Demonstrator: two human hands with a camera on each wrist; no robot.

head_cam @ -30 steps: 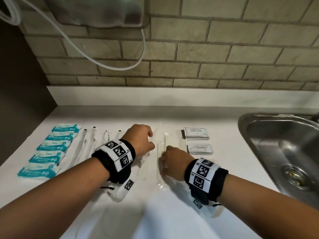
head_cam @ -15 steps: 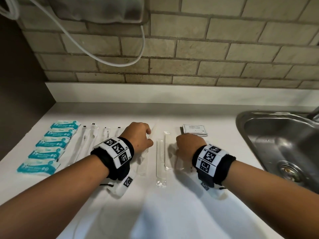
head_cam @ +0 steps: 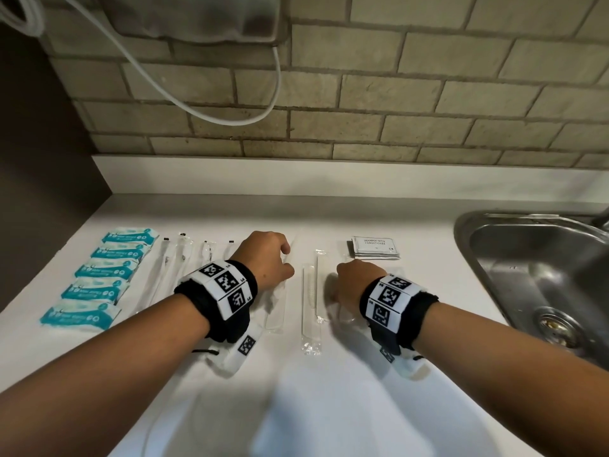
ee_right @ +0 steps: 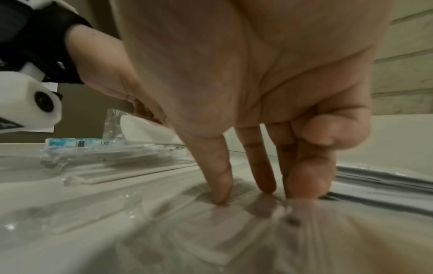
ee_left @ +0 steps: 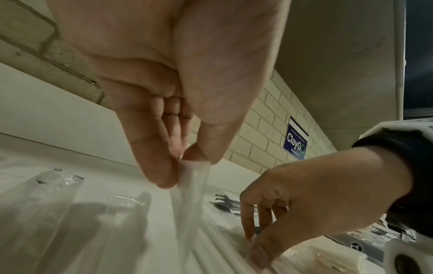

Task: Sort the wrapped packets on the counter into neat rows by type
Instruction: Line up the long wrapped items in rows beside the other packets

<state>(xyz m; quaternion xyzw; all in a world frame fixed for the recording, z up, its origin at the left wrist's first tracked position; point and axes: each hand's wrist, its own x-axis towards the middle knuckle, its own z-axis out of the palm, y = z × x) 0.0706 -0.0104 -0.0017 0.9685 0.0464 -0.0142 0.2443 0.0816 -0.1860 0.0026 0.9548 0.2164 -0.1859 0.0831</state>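
Note:
Several teal packets lie in a column at the counter's left, with a row of long clear packets beside them. My left hand pinches the far end of a clear-wrapped packet between thumb and fingers. Two clear comb packets lie between my hands. My right hand presses straight fingertips onto a clear-wrapped packet on the counter. Just behind that hand sits a stack of white shampoo sachets.
A steel sink is set into the counter at the right. A brick wall with a white upstand closes the back. A white hose hangs above. Bare white counter lies near me.
My right hand has left the comb packets and moved right and away, onto the clear packet in front of the sachets. My left hand keeps its pinch in place.

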